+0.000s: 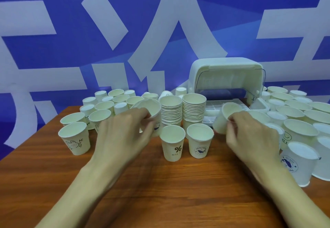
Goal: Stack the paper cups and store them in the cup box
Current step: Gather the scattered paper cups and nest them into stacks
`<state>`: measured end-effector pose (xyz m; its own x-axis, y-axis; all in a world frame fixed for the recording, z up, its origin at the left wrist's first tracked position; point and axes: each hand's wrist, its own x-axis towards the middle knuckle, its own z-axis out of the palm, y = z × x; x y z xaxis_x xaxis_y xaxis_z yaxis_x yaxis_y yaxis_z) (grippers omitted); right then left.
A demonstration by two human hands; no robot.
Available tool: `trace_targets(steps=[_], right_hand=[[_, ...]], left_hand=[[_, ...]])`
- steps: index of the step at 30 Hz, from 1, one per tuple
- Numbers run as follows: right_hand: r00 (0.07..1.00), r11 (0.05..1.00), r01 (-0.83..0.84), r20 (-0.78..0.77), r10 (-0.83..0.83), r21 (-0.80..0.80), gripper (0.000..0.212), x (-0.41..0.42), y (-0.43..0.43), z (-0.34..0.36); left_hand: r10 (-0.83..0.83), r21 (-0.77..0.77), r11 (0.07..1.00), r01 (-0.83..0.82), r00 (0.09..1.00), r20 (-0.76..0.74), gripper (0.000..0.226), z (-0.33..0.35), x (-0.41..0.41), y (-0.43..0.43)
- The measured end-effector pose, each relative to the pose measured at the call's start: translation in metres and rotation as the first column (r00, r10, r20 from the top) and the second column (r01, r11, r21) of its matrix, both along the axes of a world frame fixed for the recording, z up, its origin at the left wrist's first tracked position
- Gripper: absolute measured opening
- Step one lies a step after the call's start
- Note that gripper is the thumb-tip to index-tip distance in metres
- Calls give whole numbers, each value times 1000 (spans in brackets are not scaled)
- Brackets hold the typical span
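My left hand [123, 131] grips a white paper cup [150, 108], tilted, just left of two tall stacks of nested cups [182, 113] at the table's middle. My right hand [250, 134] pinches the rim of another tilted cup [223, 118] to the right of the stacks. The white cup box [226, 77] stands behind, its lid raised and its slatted tray [212, 106] showing. Two single cups, one with a percent mark [172, 143] and one with a whale print [200, 141], stand upright in front of the stacks.
Several loose upright cups crowd the table's far left [105, 106] and right side [300, 131]. A cup with a rabbit print [75, 140] stands near the left edge. The wooden table [169, 192] ends at the left. A blue and white wall is behind.
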<state>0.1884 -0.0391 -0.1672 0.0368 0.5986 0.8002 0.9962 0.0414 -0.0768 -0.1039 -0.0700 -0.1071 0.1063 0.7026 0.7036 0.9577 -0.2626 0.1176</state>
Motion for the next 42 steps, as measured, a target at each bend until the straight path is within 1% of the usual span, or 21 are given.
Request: trace_targets(steps=[2, 3, 5, 7, 8, 10, 13, 16, 19, 21, 23, 26, 32, 37, 38, 40, 42], right_hand=[[999, 984, -15, -43, 23, 176, 11, 5, -4, 6], [996, 969, -64, -46, 77, 237, 12, 6, -5, 8], [960, 921, -245, -58, 274, 303, 13, 5, -7, 8], [887, 863, -415, -83, 454, 288, 11, -2, -8, 6], [855, 841, -475, -90, 511, 257, 9, -7, -8, 5], [818, 815, -547, -88, 569, 189, 7, -12, -8, 0], [801, 805, -578, -95, 591, 132, 6, -13, -8, -3], [798, 805, -589, -110, 593, 73, 8, -14, -6, -6], [802, 805, -591, -131, 582, -42, 12, -14, -5, -8], [806, 798, -590, -142, 575, -120, 15, -16, -4, -10], [803, 782, -596, -139, 580, -181, 14, -19, -4, -13], [802, 768, -596, -134, 582, -235, 12, -23, -4, -16], [810, 767, -585, -220, 543, -263, 13, -26, -3, -20], [829, 769, -559, -193, 525, -311, 18, -25, -3, -18], [827, 772, -563, -195, 528, -296, 19, -25, -4, -18], [814, 790, -577, -219, 538, -208, 21, -21, -3, -17], [830, 837, -537, -239, 504, -104, 21, -11, 3, -15]], left_hand=[[-62, 15, 998, 62, 997, 41, 15, 8, 9, -4], [-92, 22, 996, 91, 995, 47, 14, 11, 13, -5], [-127, 22, 992, 127, 992, 16, 14, 16, 20, -5], [-138, -7, 990, 138, 990, -38, 14, 15, 27, -4], [-149, -24, 989, 148, 987, -53, 14, 12, 29, -3], [-173, -57, 984, 170, 984, -48, 14, 6, 33, -1], [-186, -117, 976, 182, 982, -27, 14, -4, 37, 4], [-209, -168, 964, 208, 978, 10, 23, -14, 39, 8], [-226, -213, 950, 228, 974, 37, 28, -25, 40, 10], [-237, -225, 945, 238, 971, 28, 22, -31, 41, 13], [-255, -231, 940, 252, 967, 18, 14, -36, 41, 15], [-276, -248, 928, 277, 960, 41, 6, -45, 41, 18], [-317, -222, 918, 329, 944, 87, 1, -56, 41, 22], [-304, -214, 920, 328, 943, 136, 3, -61, 42, 23], [-303, -213, 921, 326, 943, 136, 4, -62, 42, 23], [-307, -201, 922, 330, 942, 139, 4, -62, 41, 23], [-301, -174, 930, 325, 942, 152, 4, -62, 41, 22]])
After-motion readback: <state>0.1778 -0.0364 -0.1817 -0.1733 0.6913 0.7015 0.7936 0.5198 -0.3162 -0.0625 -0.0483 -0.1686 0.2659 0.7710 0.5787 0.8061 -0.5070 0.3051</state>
